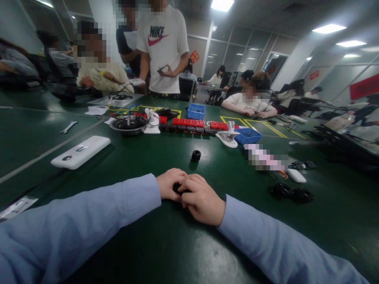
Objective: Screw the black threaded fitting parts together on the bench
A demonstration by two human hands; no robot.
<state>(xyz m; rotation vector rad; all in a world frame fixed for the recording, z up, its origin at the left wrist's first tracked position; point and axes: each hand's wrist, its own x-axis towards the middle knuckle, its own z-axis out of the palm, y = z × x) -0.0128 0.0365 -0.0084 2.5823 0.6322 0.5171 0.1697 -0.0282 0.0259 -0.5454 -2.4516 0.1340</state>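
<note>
My left hand [170,184] and my right hand [199,197] meet over the green table [166,244], fingers curled round a small black part [177,188]. Most of that part is hidden by my fingers, so its kind cannot be made out. Just beyond my hands a short black cylindrical part [196,156] stands on the table, apart from them. Off to the right lie two black ring-shaped parts [291,192], touching or nearly touching each other.
A white power bank-like box [81,152] with a cable lies left, a wrench [69,127] beyond it. Across the middle stand a metal bowl [127,125], red numbered blocks [189,122], white clamps [228,136] and blue bins [248,135]. Several people [162,47] are at the far side.
</note>
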